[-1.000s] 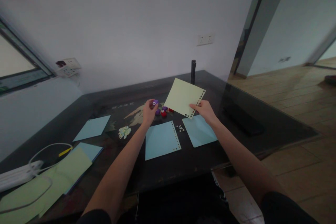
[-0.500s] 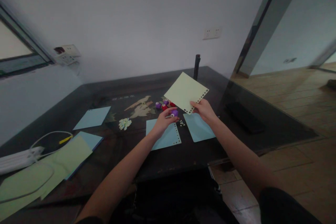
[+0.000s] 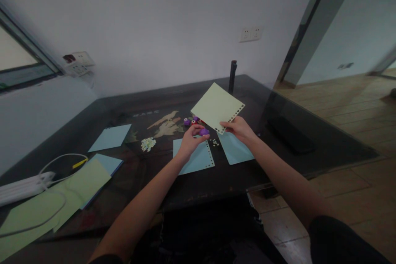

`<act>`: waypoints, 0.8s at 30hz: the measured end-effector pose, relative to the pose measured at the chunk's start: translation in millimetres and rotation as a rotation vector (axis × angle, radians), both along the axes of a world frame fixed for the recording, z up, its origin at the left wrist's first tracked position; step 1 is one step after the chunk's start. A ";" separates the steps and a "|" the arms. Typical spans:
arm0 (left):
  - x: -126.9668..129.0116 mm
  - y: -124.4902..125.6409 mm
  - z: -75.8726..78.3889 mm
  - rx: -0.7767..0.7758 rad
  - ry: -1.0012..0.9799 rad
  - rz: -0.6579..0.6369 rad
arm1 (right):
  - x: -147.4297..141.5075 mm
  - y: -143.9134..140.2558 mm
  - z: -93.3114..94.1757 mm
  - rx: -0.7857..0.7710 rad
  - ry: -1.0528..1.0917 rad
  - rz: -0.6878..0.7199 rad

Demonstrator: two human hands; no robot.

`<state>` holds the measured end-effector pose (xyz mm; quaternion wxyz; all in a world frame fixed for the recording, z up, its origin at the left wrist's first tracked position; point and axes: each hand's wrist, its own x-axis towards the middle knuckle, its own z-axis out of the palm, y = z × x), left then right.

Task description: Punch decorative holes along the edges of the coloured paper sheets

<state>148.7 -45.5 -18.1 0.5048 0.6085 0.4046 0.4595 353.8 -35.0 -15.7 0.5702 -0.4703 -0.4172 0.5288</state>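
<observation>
My right hand (image 3: 239, 128) pinches the near corner of a pale green sheet (image 3: 216, 106) and holds it raised off the dark surface (image 3: 235, 173), tilted so that its punched edge runs from my fingers up and away to the right. My left hand (image 3: 190, 142) is closed around a small purple punch (image 3: 203, 132), held just to the left of that same corner and slightly below it, close but not quite touching the paper as far as I can tell. So the sheet lies to the right of the punch, and the bare stretch of its lower edge faces my left hand, which is the nearer one to it.

Past the green sheet's lower-left edge, more small punches (image 3: 191, 121), purple and red, sit in a cluster on the surface. Under my left hand lies a blue sheet (image 3: 194, 159) with a punched right edge, and a second blue sheet (image 3: 235, 150) lies under my right wrist; tiny paper bits (image 3: 214, 143) are scattered between the two. A heap of pale cut-outs (image 3: 147, 144) lies well to the left of the green sheet.
</observation>
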 end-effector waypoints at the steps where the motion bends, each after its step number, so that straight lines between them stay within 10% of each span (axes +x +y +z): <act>1: 0.5 -0.8 -0.7 -0.024 -0.018 -0.011 | 0.2 0.4 -0.4 0.007 -0.010 0.003; 24: 6.7 -9.3 -6.9 -0.148 -0.117 -0.095 | -8.4 -4.8 -1.9 0.077 -0.134 0.031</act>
